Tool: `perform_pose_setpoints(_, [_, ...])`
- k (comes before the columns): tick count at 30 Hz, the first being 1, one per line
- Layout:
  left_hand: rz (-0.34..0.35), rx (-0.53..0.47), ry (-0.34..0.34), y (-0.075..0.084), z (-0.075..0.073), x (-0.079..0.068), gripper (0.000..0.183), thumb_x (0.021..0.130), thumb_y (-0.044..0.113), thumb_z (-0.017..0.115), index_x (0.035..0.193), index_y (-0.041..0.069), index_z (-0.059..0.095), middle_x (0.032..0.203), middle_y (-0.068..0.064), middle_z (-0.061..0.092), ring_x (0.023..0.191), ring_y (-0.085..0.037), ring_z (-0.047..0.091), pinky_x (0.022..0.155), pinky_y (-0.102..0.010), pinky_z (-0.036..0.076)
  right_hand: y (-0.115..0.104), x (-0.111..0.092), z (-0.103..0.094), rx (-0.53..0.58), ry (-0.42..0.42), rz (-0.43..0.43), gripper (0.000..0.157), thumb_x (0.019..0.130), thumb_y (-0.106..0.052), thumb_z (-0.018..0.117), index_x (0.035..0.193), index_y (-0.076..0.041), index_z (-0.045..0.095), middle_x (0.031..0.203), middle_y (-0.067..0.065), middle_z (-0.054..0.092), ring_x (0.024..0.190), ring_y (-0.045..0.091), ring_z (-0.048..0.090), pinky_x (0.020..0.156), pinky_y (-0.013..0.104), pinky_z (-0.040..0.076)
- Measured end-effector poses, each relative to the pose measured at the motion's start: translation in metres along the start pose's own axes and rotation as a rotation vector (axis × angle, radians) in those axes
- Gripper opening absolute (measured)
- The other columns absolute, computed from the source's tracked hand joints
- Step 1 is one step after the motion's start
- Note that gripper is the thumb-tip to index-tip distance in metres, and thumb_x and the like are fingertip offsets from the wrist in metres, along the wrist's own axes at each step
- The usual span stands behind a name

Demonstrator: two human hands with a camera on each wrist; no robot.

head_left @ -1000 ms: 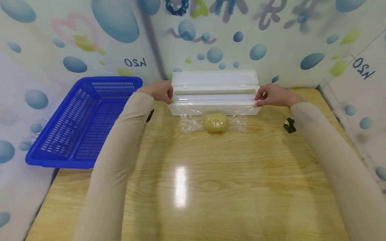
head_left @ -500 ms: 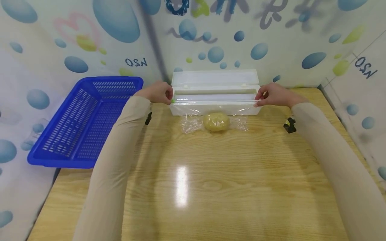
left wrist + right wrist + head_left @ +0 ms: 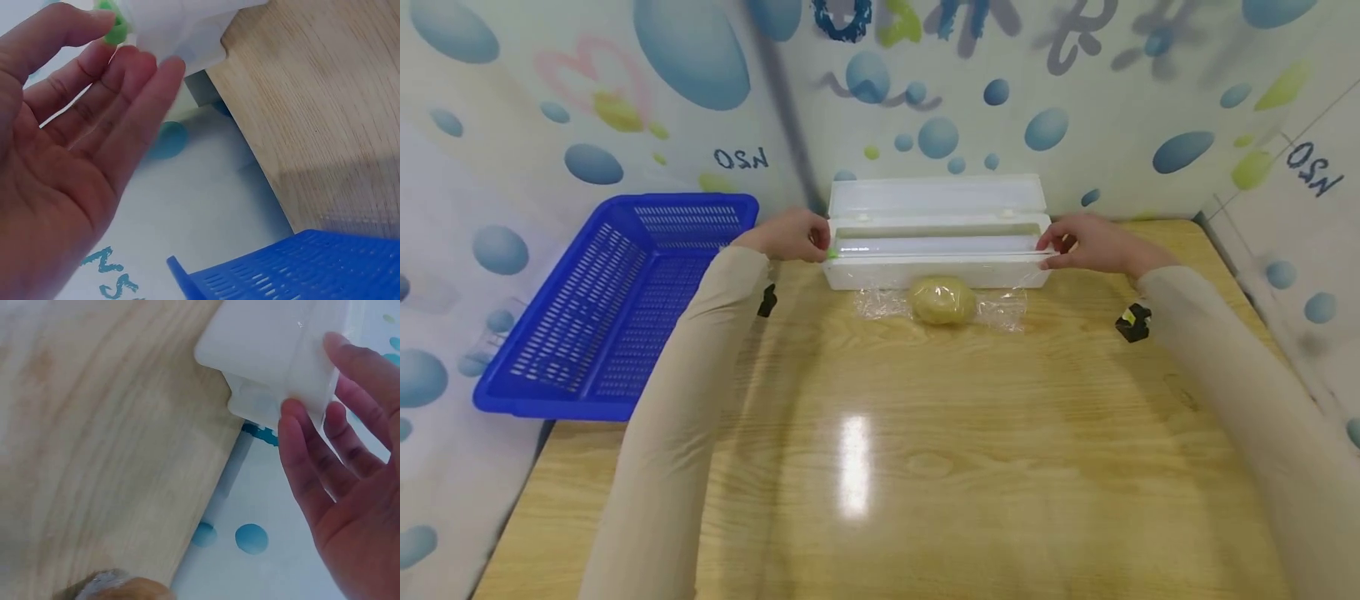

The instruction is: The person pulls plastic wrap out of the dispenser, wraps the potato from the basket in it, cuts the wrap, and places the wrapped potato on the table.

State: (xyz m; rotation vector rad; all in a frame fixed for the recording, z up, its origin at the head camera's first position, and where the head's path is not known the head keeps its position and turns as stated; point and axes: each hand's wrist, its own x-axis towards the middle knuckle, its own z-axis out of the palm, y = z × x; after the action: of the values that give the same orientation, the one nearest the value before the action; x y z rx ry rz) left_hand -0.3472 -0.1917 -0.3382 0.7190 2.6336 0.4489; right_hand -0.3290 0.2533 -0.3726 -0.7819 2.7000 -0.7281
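Note:
A long white cling film dispenser (image 3: 925, 273) stands against the wall with its lid raised and a film roll (image 3: 936, 245) inside. My left hand (image 3: 793, 236) is at its left end; in the left wrist view, thumb and forefinger pinch a small green slider (image 3: 112, 24) there. At the right end, my right hand (image 3: 1093, 242) holds the dispenser's corner, the thumb on its top edge and fingertips at the end wall in the right wrist view. Close in front lies an oval yellow-brown potato (image 3: 942, 301) wrapped in clear film, whose crumpled ends (image 3: 1000, 308) spread to both sides.
A blue perforated basket (image 3: 617, 408) sits at the left of the wooden table (image 3: 925, 433), beside the left forearm. A patterned wall (image 3: 925, 117) rises right behind the dispenser. The table's right edge runs along another wall panel.
My right hand has shifted slightly right, its thumb and forefinger a little farther apart. The shiny film over the dispenser's front shows less. My left hand stays at the left end.

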Motion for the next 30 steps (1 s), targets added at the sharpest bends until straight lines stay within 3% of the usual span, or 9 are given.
perform_pose_setpoints(4, [0.015,0.043,0.036,0.002,0.002,-0.002,0.016,0.081,0.016,0.062,0.087,0.003,0.055,0.086,-0.011,0.055,0.078,-0.023,0.047,0.069,-0.034,0.04,-0.003,-0.005,0.003,-0.01,0.021,-0.033,0.033,0.081,-0.024,0.066,0.106,-0.004,0.058,0.089,0.008,0.052,0.086,0.024,0.05,0.074,0.039,0.039])
perform_pose_setpoints(12, [0.119,0.231,0.162,0.026,0.024,0.001,0.056,0.071,0.045,0.07,0.103,0.005,0.047,0.095,-0.01,0.046,0.081,-0.023,0.043,0.069,-0.037,0.037,-0.01,-0.01,0.006,-0.048,0.026,-0.062,0.041,0.083,-0.024,0.064,0.116,-0.005,0.05,0.094,0.01,0.049,0.083,0.024,0.05,0.072,0.038,0.041])
perform_pose_setpoints(18, [0.176,0.357,0.255,0.028,0.04,0.005,0.041,0.078,0.032,0.069,0.103,0.008,0.047,0.095,-0.007,0.045,0.088,-0.024,0.043,0.072,-0.041,0.036,-0.011,-0.017,0.015,-0.106,0.07,-0.124,0.034,0.081,-0.02,0.065,0.109,-0.006,0.053,0.089,0.008,0.047,0.074,0.022,0.046,0.065,0.035,0.04])
perform_pose_setpoints(23, [0.22,0.392,0.274,0.029,0.046,0.004,0.035,0.08,0.031,0.067,0.102,0.009,0.049,0.094,-0.006,0.048,0.089,-0.025,0.042,0.074,-0.042,0.033,-0.01,-0.023,0.021,-0.061,0.075,-0.152,0.03,0.08,-0.017,0.067,0.105,-0.008,0.054,0.087,0.004,0.051,0.077,0.02,0.046,0.066,0.035,0.042])
perform_pose_setpoints(27, [0.222,0.397,0.274,0.032,0.048,0.003,0.03,0.082,0.027,0.064,0.101,0.01,0.049,0.094,-0.005,0.049,0.089,-0.024,0.043,0.073,-0.04,0.031,-0.012,-0.027,0.022,0.007,0.022,-0.123,0.028,0.079,-0.017,0.067,0.104,-0.01,0.057,0.091,0.002,0.057,0.082,0.016,0.05,0.069,0.034,0.045])
perform_pose_setpoints(30, [0.218,0.405,0.286,0.033,0.05,0.003,0.026,0.084,0.024,0.063,0.1,0.01,0.049,0.095,-0.005,0.05,0.09,-0.024,0.043,0.073,-0.039,0.03,-0.016,-0.029,0.023,0.084,-0.068,-0.099,0.03,0.08,-0.019,0.067,0.107,-0.009,0.058,0.097,0.005,0.059,0.087,0.015,0.052,0.072,0.034,0.046])
